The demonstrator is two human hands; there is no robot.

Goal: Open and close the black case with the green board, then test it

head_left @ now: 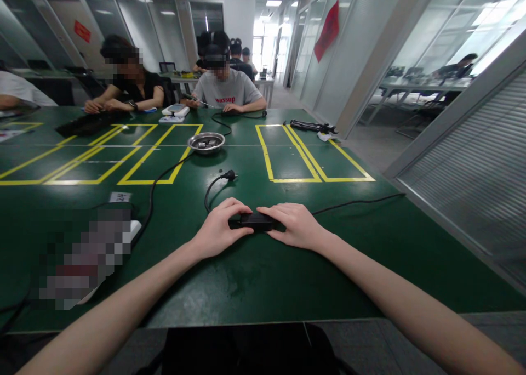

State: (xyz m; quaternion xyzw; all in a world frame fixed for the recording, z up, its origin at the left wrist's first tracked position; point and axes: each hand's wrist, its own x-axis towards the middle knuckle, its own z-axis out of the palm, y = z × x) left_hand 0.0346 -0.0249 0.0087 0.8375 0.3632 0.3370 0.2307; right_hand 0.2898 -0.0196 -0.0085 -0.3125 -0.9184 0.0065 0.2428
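Observation:
Between my two hands, a black power adapter (256,222) lies at the middle of the green table. Thumb and fingers of my left hand (221,227) close on its left end. At the other end, my right hand (296,225) grips it the same way. From the left side a short black cord curls up to a power plug (230,175), which rests on the table beyond my left hand. A thin black cable (357,202) runs from behind my right hand towards the table's right edge. My fingers partly cover both ends of the adapter.
A metal bowl (206,143) with small metal parts stands farther back. Yellow tape rectangles (293,180) mark the green table (246,287). A black folded tripod-like object (313,126) lies back right. A blurred-out item (90,260) sits at left beside a black cable. Two people (230,87) work across the table.

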